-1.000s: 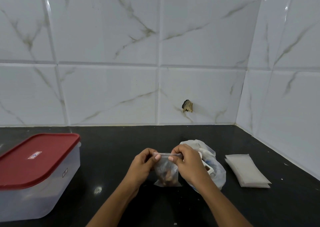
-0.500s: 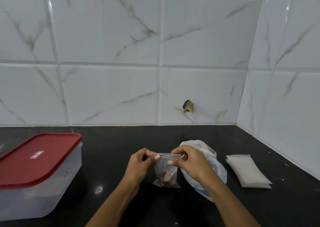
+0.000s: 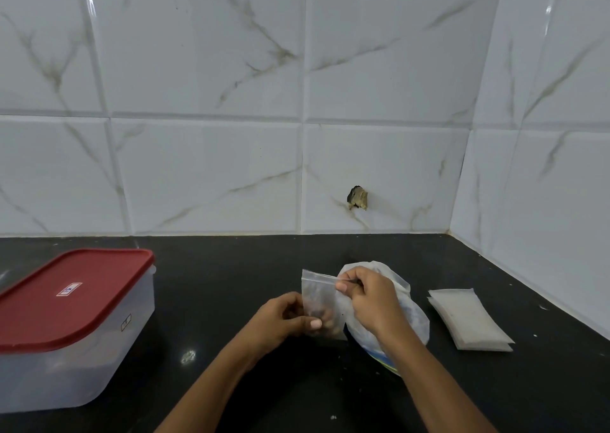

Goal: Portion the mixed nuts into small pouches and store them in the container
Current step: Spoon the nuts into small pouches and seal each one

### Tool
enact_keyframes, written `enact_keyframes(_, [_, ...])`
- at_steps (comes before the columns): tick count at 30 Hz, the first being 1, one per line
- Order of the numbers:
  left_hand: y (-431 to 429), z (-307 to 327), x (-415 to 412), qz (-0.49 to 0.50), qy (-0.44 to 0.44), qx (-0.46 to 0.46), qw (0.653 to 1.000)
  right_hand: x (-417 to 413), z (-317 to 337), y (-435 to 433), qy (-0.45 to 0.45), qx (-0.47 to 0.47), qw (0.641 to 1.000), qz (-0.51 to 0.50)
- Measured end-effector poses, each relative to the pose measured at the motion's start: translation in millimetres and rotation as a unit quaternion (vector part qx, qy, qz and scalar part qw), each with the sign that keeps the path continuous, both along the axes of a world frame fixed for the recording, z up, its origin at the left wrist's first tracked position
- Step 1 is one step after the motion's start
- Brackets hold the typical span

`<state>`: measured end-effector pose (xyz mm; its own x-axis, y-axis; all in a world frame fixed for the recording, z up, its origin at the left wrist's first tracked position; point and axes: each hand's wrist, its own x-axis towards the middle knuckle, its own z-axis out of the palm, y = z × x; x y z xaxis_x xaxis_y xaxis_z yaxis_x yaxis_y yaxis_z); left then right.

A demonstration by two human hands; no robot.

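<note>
left hand (image 3: 284, 317) lower centre, fingers curled, thumb pinching the pouch (image 3: 317, 295) low down | right hand (image 3: 371, 297) slightly higher, just right, pinching the pouch's top corner | both forearms enter from bottom edge, converging

We cannot read the label (image 3: 69, 289) on the lid. The container (image 3: 66, 366), at nine o'clock from the pouch (image 3: 318, 297), runs off the left edge, and its frosted wall blurs whatever lies inside. At three o'clock from the pouch, the right hand (image 3: 369, 297) covers much of the large bag (image 3: 396, 277). The pouch hides the left hand's (image 3: 280, 317) fingertips. We cannot tell the nut kinds, nor count the stacked empty pouches (image 3: 468, 320). Both forearms leave at six o'clock.
</note>
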<state>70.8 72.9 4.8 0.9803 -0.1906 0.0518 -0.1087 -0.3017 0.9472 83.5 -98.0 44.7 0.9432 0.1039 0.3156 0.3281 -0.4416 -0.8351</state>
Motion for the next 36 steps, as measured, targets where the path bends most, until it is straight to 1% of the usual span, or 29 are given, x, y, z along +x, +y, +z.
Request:
enact_keyframes(2, [0, -2, 1, -0.001, -0.026, 0.000, 1.000, 0, 0, -1, 0.010, 0.010, 1.000, 0.003])
enact_keyframes(5, [-3, 0, 0, 0.003, -0.051, -0.075, 0.996, -1, -1, 0, 0.015, 0.008, 1.000, 0.019])
enact_keyframes(7, [-5, 4, -1, 0.027, -0.094, -0.107, 0.989, -2, -2, 2, 0.017, -0.017, 0.999, 0.032])
enact_keyframes(9, [-6, 6, 0, 0.059, -0.143, -0.091, 0.984, -2, -4, 5, 0.012, -0.035, 0.999, 0.037])
enact_keyframes(12, [-7, 6, -1, 0.079, -0.162, -0.082, 0.980, -2, -3, 7, -0.016, -0.050, 0.998, 0.034])
enact_keyframes(17, [-7, 4, 0, 0.122, -0.146, -0.078, 0.979, -5, -1, 9, -0.038, -0.104, 0.992, 0.066])
enact_keyframes(22, [-8, 4, -1, 0.109, -0.153, -0.066, 0.980, -8, 1, 11, -0.061, -0.105, 0.991, 0.052])
enact_keyframes(25, [-8, 2, 1, 0.117, -0.153, -0.095, 0.977, -10, -1, 14, -0.072, -0.109, 0.990, 0.049])
enact_keyframes(27, [-6, 2, 2, 0.114, -0.143, -0.112, 0.977, -9, -2, 15, -0.079, -0.084, 0.993, 0.040])
enact_keyframes(29, [-4, 3, 1, 0.079, -0.106, -0.126, 0.983, -9, -1, 14, -0.095, -0.040, 0.994, 0.029])
enact_keyframes(31, [-1, 4, -1, 0.029, -0.044, -0.093, 0.994, -8, 1, 11, -0.117, 0.002, 0.993, 0.016])
enact_keyframes(33, [0, 5, -3, -0.007, 0.001, -0.044, 0.999, -7, 1, 10, -0.121, 0.020, 0.992, 0.003])
enact_keyframes(34, [0, 5, -3, -0.015, 0.009, -0.044, 0.999, -6, 0, 9, -0.115, 0.032, 0.993, -0.002])
enact_keyframes(36, [0, 5, -4, -0.015, 0.016, -0.082, 0.996, -5, -1, 9, -0.090, 0.077, 0.993, -0.006])
